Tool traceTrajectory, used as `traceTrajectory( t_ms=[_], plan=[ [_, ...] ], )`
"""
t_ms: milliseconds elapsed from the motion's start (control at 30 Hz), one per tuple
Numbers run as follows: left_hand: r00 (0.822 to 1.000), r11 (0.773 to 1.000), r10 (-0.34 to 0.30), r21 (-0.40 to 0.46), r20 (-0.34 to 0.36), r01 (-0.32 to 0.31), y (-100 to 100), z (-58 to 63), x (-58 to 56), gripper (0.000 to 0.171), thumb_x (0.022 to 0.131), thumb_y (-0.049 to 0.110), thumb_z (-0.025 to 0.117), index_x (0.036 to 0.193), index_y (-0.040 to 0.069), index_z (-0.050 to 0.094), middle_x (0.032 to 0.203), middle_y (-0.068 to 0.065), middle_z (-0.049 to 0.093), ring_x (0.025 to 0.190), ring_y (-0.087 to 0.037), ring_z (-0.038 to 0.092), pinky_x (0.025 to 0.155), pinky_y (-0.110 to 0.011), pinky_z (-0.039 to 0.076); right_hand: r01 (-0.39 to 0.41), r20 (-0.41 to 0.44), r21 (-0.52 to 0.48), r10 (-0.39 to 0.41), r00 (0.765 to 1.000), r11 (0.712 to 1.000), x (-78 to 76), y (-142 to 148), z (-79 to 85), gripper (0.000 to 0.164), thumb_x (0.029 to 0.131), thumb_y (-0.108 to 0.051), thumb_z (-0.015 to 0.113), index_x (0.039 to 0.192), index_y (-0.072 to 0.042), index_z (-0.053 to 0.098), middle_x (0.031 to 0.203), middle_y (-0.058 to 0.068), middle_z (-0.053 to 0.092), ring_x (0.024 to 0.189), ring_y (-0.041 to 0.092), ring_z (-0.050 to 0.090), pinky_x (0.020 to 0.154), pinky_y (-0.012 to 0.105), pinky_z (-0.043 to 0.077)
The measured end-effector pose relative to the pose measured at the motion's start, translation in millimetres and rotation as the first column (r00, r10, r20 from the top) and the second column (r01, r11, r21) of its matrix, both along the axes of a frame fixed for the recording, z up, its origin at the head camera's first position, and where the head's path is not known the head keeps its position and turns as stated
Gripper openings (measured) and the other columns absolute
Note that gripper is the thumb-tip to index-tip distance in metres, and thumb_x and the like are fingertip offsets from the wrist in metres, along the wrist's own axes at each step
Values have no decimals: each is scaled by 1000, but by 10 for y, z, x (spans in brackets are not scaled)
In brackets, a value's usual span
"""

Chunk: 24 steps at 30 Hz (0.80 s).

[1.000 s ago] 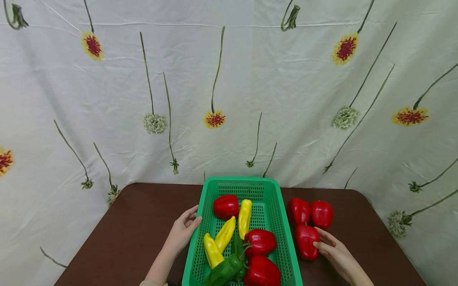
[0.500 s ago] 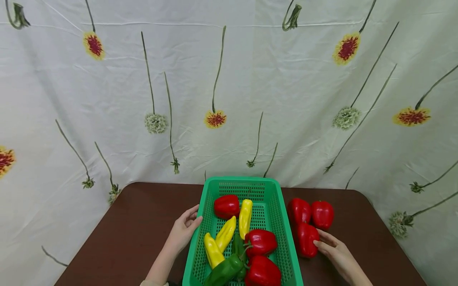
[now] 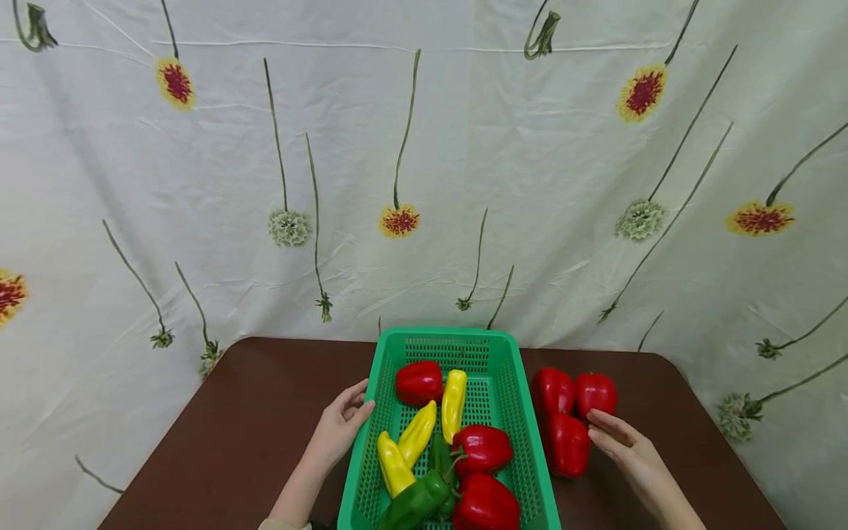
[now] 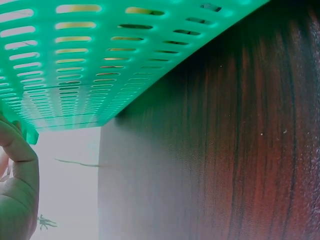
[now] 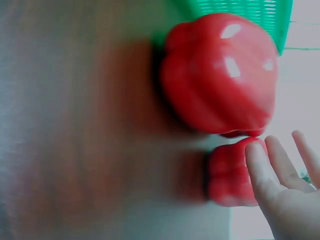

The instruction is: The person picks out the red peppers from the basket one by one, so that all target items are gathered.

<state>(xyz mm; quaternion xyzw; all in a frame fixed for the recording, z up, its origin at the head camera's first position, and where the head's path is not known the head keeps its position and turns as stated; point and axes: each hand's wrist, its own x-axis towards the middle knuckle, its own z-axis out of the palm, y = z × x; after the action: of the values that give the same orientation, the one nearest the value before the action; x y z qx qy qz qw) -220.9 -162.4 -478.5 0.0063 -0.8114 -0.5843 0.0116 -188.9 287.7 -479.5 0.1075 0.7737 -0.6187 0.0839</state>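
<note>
The left hand (image 3: 336, 429) holds the green basket (image 3: 450, 333) by its left rim, grip curled; right of the basket, the right hand (image 3: 629, 450) hovers beside a red pepper (image 3: 567, 446), grip parted, empty.

Glossy red bell pepper (image 5: 220, 75) upper centre, slotted green plastic basket (image 5: 284, 25) top right, second red pepper (image 5: 231, 175) and bare right hand (image 5: 290, 202) lower right

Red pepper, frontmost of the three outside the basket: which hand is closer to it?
Right. The right hand is just right of that red pepper; the left hand is across the green basket, at its left rim.
</note>
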Motion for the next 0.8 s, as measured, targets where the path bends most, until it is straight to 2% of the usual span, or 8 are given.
traceTrajectory(
  t_ms=[167, 300, 433, 567, 667, 800],
  plan=[
    [1000, 1000, 2, 4, 7, -2, -8, 13, 3, 50, 99, 15, 60, 146, 3, 46, 124, -18, 55, 105, -22, 59, 83, -21, 51, -10, -85, 49, 15, 996, 999, -33, -27, 245, 61, 99, -29, 60, 150, -4, 37, 128, -20, 57, 102, -17, 54, 86, 10, 44],
    [1000, 1000, -4, 10, 4, 4, -19, 27, 9, 51, 99, 16, 60, 146, 2, 45, 123, -17, 56, 105, -21, 60, 81, -21, 51, -69, -177, 92, 85, 981, 993, -68, -108, 502, 59, 99, -30, 61, 149, -7, 41, 122, -27, 57, 108, -13, 55, 88, 12, 45],
    [1000, 1000, -18, 8, -9, 18, -30, 28, 9, 53, 99, 16, 60, 146, -1, 43, 124, -18, 55, 105, -22, 60, 81, -22, 51, -136, -244, 155, 171, 955, 978, -90, -248, 747, 55, 98, -33, 62, 146, -12, 46, 131, -18, 56, 114, -12, 53, 91, 16, 45],
    [1000, 1000, -10, 6, -3, 10, -25, 20, 10, 52, 99, 16, 60, 146, 1, 44, 125, -18, 56, 106, -21, 60, 82, -22, 51, -198, -281, 187, 246, 928, 962, -119, -430, 939, 52, 97, -32, 63, 144, -14, 48, 143, 3, 53, 117, -10, 52, 93, 21, 46],
    [1000, 1000, 0, 6, 6, 0, -19, 14, 11, 51, 99, 15, 60, 146, 3, 45, 125, -18, 56, 105, -20, 60, 82, -21, 51, -253, -310, 165, 293, 904, 953, -150, -574, 1044, 52, 97, -26, 63, 144, -9, 48, 146, 16, 49, 126, 9, 55, 91, 22, 49],
    [1000, 1000, -1, 7, 3, 1, -12, 6, 3, 50, 99, 15, 60, 145, 3, 46, 124, -19, 56, 103, -20, 60, 81, -22, 51, -327, -307, 142, 356, 883, 934, -197, -751, 1132, 55, 95, -22, 66, 144, -7, 47, 148, 20, 46, 135, 39, 47, 94, 23, 50]
  ],
)
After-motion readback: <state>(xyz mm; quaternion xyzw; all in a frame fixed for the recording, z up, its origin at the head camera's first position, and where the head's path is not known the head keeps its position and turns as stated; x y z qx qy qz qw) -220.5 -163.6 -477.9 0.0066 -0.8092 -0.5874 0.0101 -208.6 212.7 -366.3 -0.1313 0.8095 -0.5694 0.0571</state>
